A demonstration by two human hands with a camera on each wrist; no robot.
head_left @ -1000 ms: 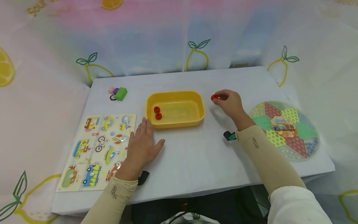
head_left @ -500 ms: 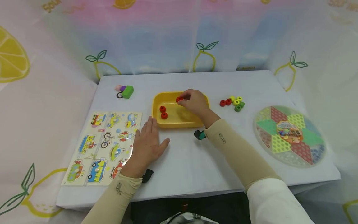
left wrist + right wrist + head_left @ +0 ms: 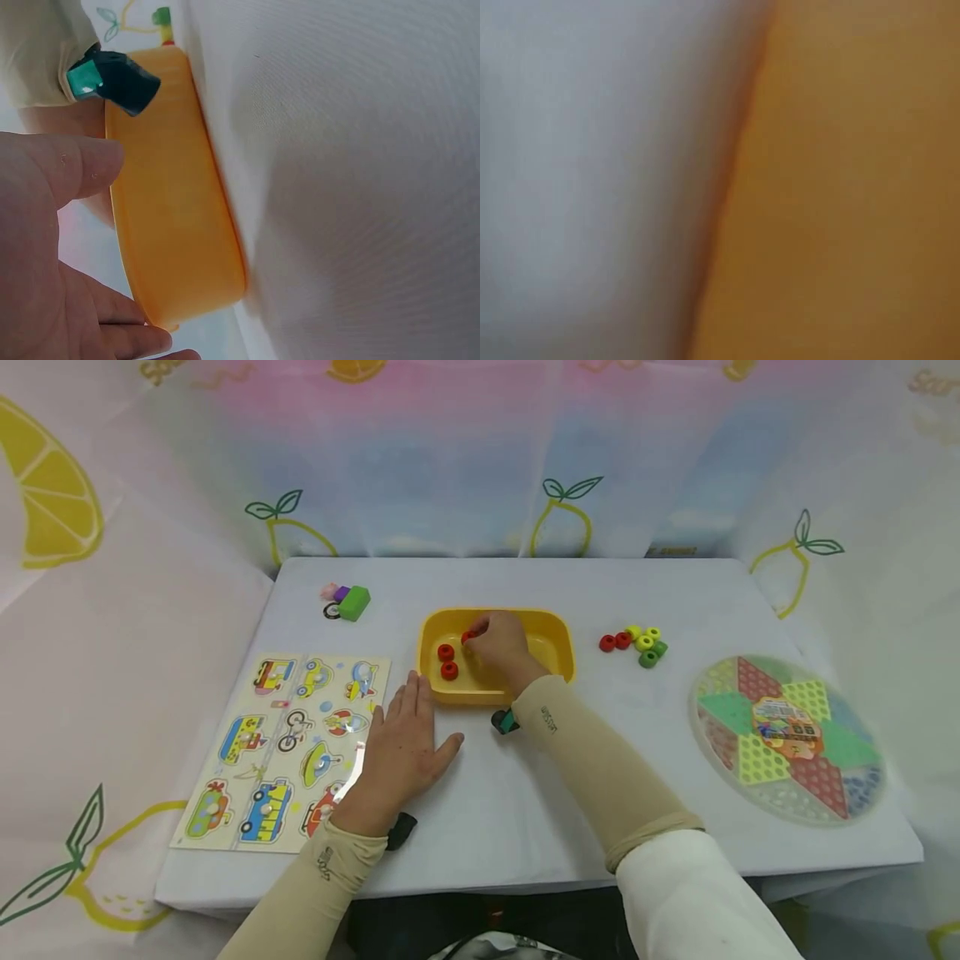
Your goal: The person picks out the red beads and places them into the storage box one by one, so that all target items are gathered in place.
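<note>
In the head view my right hand is down inside the yellow tray, pinching a red bead between thumb and fingers. Beside it in the tray lie two more red beads, one behind and one in front. With fingers straight, my left hand has its fingertips at the tray's front left corner. The left wrist view shows the tray's side wall close to the fingers of that hand. A blurred tray wall fills half of the right wrist view.
Right of the tray sit two red beads with several yellow and green beads. A round Chinese checkers board lies at the right, a vehicle puzzle board at the left. Small blocks stand at the back left.
My right hand has carried the red bead from right of the tray leftward and down into it, near the two other red beads. The left hand stays at the tray's corner.
</note>
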